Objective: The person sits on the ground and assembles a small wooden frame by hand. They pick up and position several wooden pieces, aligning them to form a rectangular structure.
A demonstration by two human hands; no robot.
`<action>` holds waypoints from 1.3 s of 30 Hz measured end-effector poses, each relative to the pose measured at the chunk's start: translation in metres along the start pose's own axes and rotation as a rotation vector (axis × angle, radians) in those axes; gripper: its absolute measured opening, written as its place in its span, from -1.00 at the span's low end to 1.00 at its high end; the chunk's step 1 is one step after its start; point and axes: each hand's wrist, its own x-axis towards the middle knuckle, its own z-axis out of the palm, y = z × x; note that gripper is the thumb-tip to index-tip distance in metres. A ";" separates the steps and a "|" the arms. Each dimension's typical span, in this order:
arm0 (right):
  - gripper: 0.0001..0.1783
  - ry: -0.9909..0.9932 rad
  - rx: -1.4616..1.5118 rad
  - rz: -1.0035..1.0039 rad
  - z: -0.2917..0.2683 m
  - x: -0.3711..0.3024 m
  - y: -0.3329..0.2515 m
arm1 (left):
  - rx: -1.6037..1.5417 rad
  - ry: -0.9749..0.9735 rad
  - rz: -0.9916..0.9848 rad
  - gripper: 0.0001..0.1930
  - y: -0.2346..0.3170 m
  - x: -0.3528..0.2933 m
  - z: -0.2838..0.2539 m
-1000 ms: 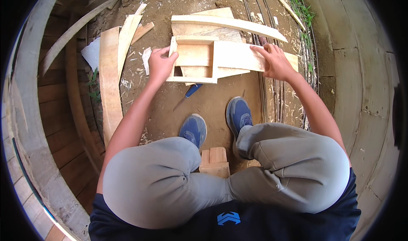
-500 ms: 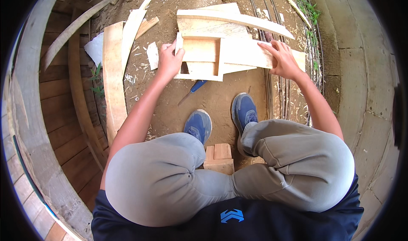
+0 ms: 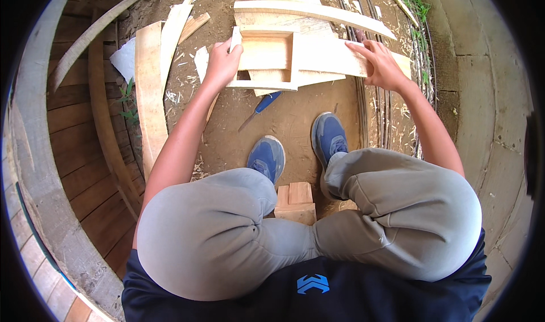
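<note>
A shallow open wooden frame [image 3: 294, 61] with thin raised sides lies over a stack of pale boards beyond my feet. My left hand [image 3: 223, 65] is closed on its left side piece, thumb toward the inside. To the right of the frame stretches a pale wooden board [image 3: 326, 58]; whether the two are joined I cannot tell. My right hand [image 3: 383, 66] grips the board near its right end, fingers over the far edge and thumb lower down. A blue-handled tool [image 3: 268, 103] with a slim metal shaft rests on the dirt just nearer than the frame.
A curved plank [image 3: 315, 14] lies across the stack behind the frame. Long boards [image 3: 149, 89] stand to the left, beside a plank wall. Thin rods [image 3: 379, 112] run along the right, next to paving [image 3: 477, 106]. A wooden block [image 3: 295, 203] sits between my legs.
The whole view has shifted slightly. The frame's near side has moved a little away from me, and both hands keep their hold.
</note>
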 end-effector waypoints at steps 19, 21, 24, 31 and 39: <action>0.21 0.142 -0.003 -0.155 -0.013 0.035 -0.052 | 0.051 -0.040 -0.022 -0.41 -0.015 -0.010 0.017; 0.22 0.126 -0.040 -0.112 -0.006 0.043 -0.057 | 0.043 -0.034 -0.016 -0.41 -0.017 -0.013 0.019; 0.22 0.051 0.037 -0.047 -0.004 0.052 -0.055 | 0.002 -0.009 -0.008 -0.42 -0.017 -0.016 0.019; -0.02 0.303 0.151 -0.196 0.000 0.033 -0.059 | -0.031 0.112 0.127 -0.42 -0.014 -0.039 0.018; 0.00 0.409 0.132 -0.247 0.012 0.021 -0.054 | 0.031 0.167 0.218 -0.35 -0.003 -0.054 0.017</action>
